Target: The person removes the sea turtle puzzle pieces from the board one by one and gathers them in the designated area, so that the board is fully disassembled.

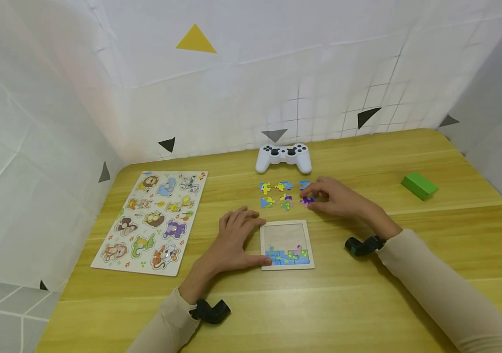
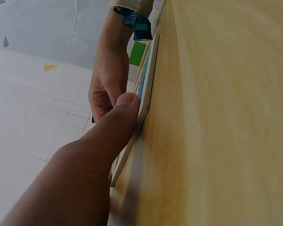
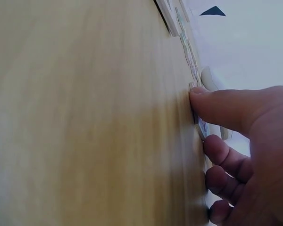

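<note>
My left hand [image 1: 233, 247] steadies the left side of a square wooden puzzle tray [image 1: 284, 267]; its straight thumb [image 2: 125, 110] rests on the tray's near-left corner and a fingertip touches the far-left one. Joined blue and green jigsaw pieces [image 1: 287, 258] fill the tray's near part; bare wood shows above them. Beyond the tray, my right hand [image 1: 339, 197] pinches a purple puzzle piece [image 1: 307, 200] between thumb and finger, low at the tabletop. In the right wrist view the piece [image 3: 201, 126] shows edge-on. Several loose pieces [image 1: 266, 202] lie to its left, and a blue one [image 1: 304, 184] lies just behind it.
A white game controller [image 1: 283, 156] lies behind the loose pieces. On the left is an animal puzzle board [image 1: 149, 223]. A green block [image 1: 419, 186] sits at the right. Patterned white cloth [image 1: 233, 98] rises behind the table's far edge.
</note>
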